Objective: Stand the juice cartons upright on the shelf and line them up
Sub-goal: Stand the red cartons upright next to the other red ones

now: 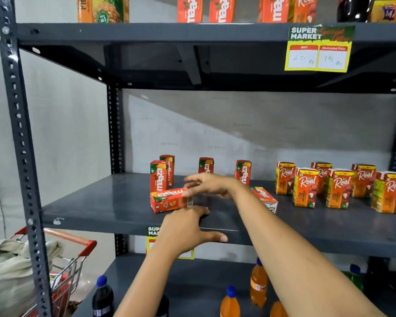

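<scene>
Head view: the middle shelf [124, 209] carries two kinds of juice cartons. Toward its right end six Real cartons [305, 188] stand upright in two loose, staggered rows. Toward the left and middle, four Maaza cartons stand: a pair [159, 176] one behind the other near the left post, one [205, 165] at the back behind the hands, and one [243, 171] further right.

Two Maaza cartons are down. One fallen carton [169, 200] lies on its side just in front of the standing pair, near the front edge. A second fallen carton [264, 197] lies at an angle behind the right forearm, between the Maaza group and the Real group.

The right hand [207, 185] reaches across to the left, its fingers spread and touching or almost touching the right end of the first fallen carton; blur hides whether they have closed on it. The left hand [188, 229] hovers over the front edge, fingers open and holding nothing.

By my reading the work is partly done: most cartons stand, two remain to be raised, and the standing Maaza cartons are spaced unevenly and not yet in a line.
</scene>
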The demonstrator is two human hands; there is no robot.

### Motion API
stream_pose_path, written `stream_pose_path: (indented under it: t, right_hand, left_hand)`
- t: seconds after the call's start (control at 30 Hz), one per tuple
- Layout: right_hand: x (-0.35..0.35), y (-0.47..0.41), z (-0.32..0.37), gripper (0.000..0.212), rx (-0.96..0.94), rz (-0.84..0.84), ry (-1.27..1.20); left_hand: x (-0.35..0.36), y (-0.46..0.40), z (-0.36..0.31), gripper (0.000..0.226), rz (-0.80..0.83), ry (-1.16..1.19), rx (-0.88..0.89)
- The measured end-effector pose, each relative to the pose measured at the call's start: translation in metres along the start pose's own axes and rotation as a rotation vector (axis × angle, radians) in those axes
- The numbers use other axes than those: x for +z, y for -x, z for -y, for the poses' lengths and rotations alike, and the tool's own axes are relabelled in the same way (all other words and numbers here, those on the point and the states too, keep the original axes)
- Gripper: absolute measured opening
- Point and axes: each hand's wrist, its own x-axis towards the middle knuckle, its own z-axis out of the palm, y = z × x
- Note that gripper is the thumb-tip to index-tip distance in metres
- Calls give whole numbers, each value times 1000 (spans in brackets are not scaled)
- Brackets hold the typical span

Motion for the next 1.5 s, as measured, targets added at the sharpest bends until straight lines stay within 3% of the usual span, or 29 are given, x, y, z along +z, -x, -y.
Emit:
stream_pose_path:
  t: [0.3,0.4,0.5,0.63,0.73,0.83,0.9,1.03,1.13,1.23,1.33,1.4,1.5]
  right_hand:
    - [-1,-10,51,54,86,141,511]
    - [1,-10,56,40,137,108,563]
    - [2,-8,57,42,133,42,663]
    - [-3,-4,39,40,115,-132,666]
    - [2,1,16,43,71,-466,406]
    - [19,-5,1,65,147,-802,109]
    - [30,-10,-6,71,232,-864,43]
    - [38,-8,-10,70,285,-863,95]
    - [39,-4,-10,72,293,-824,177]
    - [27,11,-17,82,336,-688,252]
    - [-5,50,-31,69,414,-870,351]
    - [-32,80,-45,68,575,-987,400]
    - [-55,98,-60,79,778,-727,364]
  left_hand:
    - [10,-3,-7,87,-56,-190,78]
    - [15,-10,-18,78,-90,-205,153]
    - [24,-7,-22,70,-136,-217,228]
    - [30,-2,-22,59,-187,-259,224]
    - [34,-4,-20,57,-192,-241,224]
    - [33,-3,-22,41,-233,-224,245]
    - [30,-2,-24,26,-263,-195,253]
    - [28,2,-26,18,-310,-169,260]
    - [27,1,-28,25,-319,-153,260]
    - [27,-1,-25,32,-201,-191,218]
    - [26,-1,-35,67,-105,-245,107]
    - [27,-8,-48,88,-67,-306,94]
    - [32,-22,-73,103,43,-304,149]
